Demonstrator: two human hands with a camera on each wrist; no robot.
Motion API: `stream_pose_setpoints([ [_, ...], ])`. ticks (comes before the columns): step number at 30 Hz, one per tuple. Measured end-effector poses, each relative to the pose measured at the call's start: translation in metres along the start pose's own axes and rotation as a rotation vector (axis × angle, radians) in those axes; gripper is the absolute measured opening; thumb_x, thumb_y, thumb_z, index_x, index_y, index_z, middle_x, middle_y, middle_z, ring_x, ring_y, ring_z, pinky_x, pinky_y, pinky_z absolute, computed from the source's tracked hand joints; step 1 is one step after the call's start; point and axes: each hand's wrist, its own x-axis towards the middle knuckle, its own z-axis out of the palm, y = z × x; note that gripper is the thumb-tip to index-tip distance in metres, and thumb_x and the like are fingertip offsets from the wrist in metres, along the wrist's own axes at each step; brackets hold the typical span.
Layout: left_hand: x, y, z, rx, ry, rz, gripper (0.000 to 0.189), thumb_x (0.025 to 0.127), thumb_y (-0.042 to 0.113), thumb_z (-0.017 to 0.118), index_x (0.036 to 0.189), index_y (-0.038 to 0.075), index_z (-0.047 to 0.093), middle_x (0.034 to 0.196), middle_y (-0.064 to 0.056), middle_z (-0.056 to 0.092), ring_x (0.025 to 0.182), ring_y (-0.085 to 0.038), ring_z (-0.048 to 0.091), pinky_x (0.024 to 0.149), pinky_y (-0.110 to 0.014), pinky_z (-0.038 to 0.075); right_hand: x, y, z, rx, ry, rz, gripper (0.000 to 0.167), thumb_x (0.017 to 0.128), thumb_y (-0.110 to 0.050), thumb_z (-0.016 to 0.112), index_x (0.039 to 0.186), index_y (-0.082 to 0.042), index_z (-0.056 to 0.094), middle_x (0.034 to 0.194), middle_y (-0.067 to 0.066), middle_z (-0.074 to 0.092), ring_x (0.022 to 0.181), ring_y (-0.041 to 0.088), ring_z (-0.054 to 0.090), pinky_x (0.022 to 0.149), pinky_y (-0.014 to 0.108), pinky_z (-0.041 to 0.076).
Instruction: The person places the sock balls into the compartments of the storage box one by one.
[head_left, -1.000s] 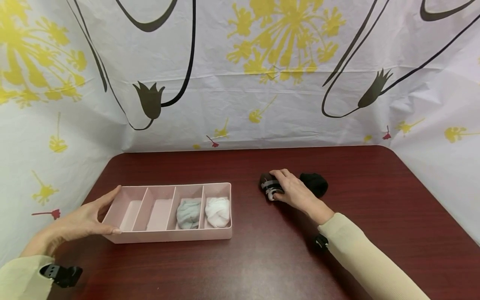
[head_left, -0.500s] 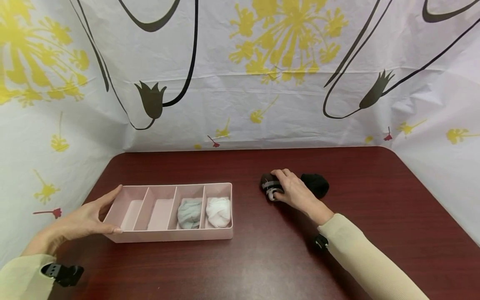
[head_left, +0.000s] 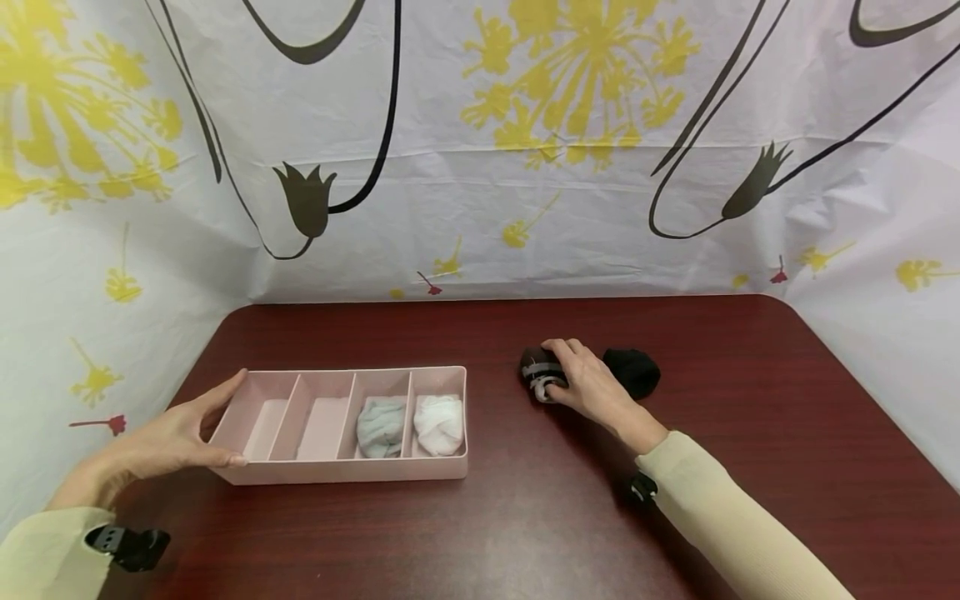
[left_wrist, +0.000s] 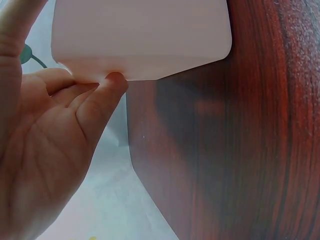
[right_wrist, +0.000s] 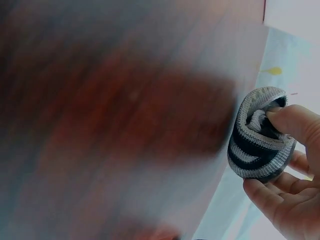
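My left hand (head_left: 168, 437) grips the left end of a pink divided box (head_left: 345, 472), thumb on the near side and fingers at the far corner. In the left wrist view the fingers (left_wrist: 100, 107) press against the end wall of the box (left_wrist: 140, 30). A grey rolled sock (head_left: 381, 427) lies in the third compartment from the left, a white rolled sock (head_left: 438, 425) in the fourth. To the right of the box, my right hand (head_left: 596, 387) holds a dark, grey-striped rolled sock (head_left: 538, 375). The right wrist view shows the striped sock (right_wrist: 260, 145) pinched between thumb and fingers.
A black rolled sock (head_left: 632, 372) sits just right of my right hand, partly behind it. Everything stands on a dark red wooden table (head_left: 480, 542). A white cloth with yellow flower prints (head_left: 420, 200) hangs along the table's back and sides.
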Motion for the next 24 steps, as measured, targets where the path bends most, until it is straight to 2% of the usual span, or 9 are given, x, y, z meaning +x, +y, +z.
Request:
stream_pose_setpoints([
  [7, 0.001, 0.0, 0.0, -0.002, 0.0, -0.001, 0.107, 0.074, 0.026, 0.078, 0.153, 0.025, 0.006, 0.149, -0.025, 0.028, 0.11, 0.026, 0.023, 0.082, -0.007, 0.034, 0.003, -0.008, -0.004, 0.077, 0.011, 0.044, 0.053, 0.079, -0.009, 0.07, 0.128, -0.003, 0.049, 0.112, 0.016, 0.056, 0.088, 0.023, 0.054, 0.071, 0.038, 0.047],
  [13, 0.001, 0.0, -0.002, 0.006, 0.008, -0.012, 0.108, 0.073, 0.026, 0.079, 0.153, 0.023, 0.007, 0.148, -0.026, 0.029, 0.109, 0.024, 0.025, 0.081, -0.01, 0.038, 0.008, -0.019, -0.008, 0.16, 0.06, 0.064, 0.055, 0.078, -0.008, 0.07, 0.129, -0.003, 0.049, 0.116, 0.015, 0.057, 0.086, 0.021, 0.052, 0.069, 0.035, 0.044],
  [19, 0.001, 0.0, -0.001, -0.003, 0.0, -0.012, 0.107, 0.074, 0.026, 0.079, 0.153, 0.02, 0.007, 0.148, -0.024, 0.028, 0.108, 0.022, 0.028, 0.08, -0.013, 0.04, 0.018, -0.04, -0.014, 0.333, 0.117, 0.087, 0.056, 0.079, -0.004, 0.069, 0.13, -0.002, 0.048, 0.119, 0.015, 0.056, 0.101, 0.024, 0.057, 0.08, 0.037, 0.051],
  [24, 0.001, -0.002, -0.002, 0.001, 0.003, 0.004, 0.107, 0.073, 0.024, 0.079, 0.153, 0.019, 0.007, 0.148, -0.027, 0.028, 0.111, 0.024, 0.024, 0.081, -0.009, 0.036, 0.035, -0.065, -0.017, 0.472, 0.156, 0.078, 0.054, 0.076, 0.0, 0.069, 0.127, -0.002, 0.051, 0.115, 0.015, 0.059, 0.1, 0.025, 0.06, 0.083, 0.036, 0.051],
])
